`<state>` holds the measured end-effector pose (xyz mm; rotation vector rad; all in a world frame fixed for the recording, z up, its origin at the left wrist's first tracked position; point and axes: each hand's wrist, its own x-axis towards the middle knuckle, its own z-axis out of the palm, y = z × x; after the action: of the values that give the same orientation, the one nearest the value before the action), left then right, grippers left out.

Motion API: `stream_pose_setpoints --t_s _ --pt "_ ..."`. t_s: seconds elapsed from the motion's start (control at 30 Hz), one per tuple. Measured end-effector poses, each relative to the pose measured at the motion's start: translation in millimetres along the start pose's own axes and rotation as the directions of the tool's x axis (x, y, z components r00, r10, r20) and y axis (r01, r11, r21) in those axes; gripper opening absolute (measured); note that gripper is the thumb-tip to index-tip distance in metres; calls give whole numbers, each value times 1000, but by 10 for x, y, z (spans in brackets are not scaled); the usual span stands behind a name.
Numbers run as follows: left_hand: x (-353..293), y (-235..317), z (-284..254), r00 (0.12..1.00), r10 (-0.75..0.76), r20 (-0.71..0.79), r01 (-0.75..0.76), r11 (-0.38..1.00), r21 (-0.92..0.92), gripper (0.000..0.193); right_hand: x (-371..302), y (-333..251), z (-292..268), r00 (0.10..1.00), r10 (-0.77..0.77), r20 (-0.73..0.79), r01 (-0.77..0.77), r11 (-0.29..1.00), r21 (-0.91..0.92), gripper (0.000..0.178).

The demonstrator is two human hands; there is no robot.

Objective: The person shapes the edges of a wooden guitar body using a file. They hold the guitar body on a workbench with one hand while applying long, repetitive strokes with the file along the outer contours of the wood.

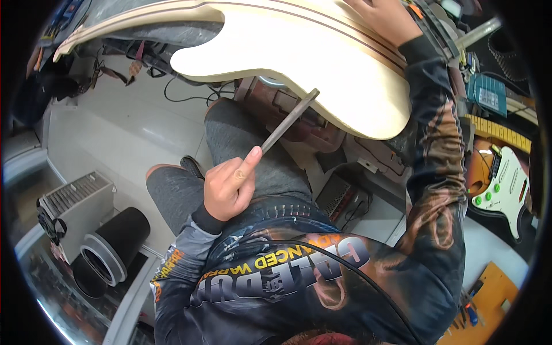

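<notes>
A pale, unfinished wooden electric guitar body [299, 46] with dark stripes along its middle lies across the top of the head view, its neck [132, 23] running to the upper left. In my left hand [230, 187] is a flat grey metal file [290, 121], my fingers closed round its near end and one finger stretched along it. Its far tip overlaps the lower edge of the body; whether they touch, I cannot tell. My right hand [384, 20] rests on the top face of the body near the stripes, apparently flat and without a tool. The picture's edge cuts off its fingertips.
A sunburst guitar [506, 184] with a white pickguard stands at the right. Below it, hand tools lie on an orange-brown board [489, 305]. A reddish-brown case [270, 103] sits under the guitar body. A black cylinder [118, 241] and a grey box [77, 201] are at lower left.
</notes>
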<state>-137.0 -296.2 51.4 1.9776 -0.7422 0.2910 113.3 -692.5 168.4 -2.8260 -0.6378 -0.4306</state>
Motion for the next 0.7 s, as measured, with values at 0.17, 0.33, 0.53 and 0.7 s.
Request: stream_pose_setpoints --t_s 0.17,0.33,0.53,0.7 --pt "-63 15 -30 996 29 81 -29 1000 7 84 172 166 137 907 -420 -26 383 849 -363 24" --pt "-22 -133 89 988 108 110 -105 994 -26 88 37 118 200 994 -54 -92 40 989 -143 37" --pt "-296 -231 34 982 151 117 -150 989 -16 88 68 -315 52 924 374 79 -381 920 91 54" --pt "-242 -11 -55 977 114 178 -122 992 37 90 -61 -10 290 983 178 -42 -176 984 36 51"
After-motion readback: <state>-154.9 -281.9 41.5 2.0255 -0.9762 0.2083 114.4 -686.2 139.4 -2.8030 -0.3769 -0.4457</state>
